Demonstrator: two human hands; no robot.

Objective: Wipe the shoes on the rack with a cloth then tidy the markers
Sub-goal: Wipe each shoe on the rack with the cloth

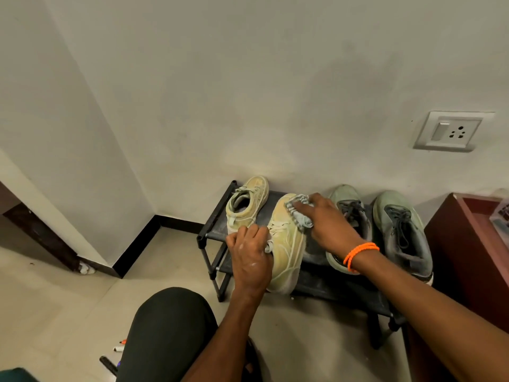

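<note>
On the black rack (212, 230) we see four shoes; our left hand (252, 256) grips the near yellow shoe (286, 249) at its collar; our right hand (326, 220) presses a grey cloth (298, 213) onto its toe, fingers curled round the cloth; markers (118, 348) lie on the floor, near left.

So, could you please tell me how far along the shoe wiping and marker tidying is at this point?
Nothing looks finished yet. In hand: the left hand grips the cream shoe on the rack while the right hand presses the cloth on its toe. Left: the other cream shoe, both grey shoes, and the markers lying on the floor.
</note>
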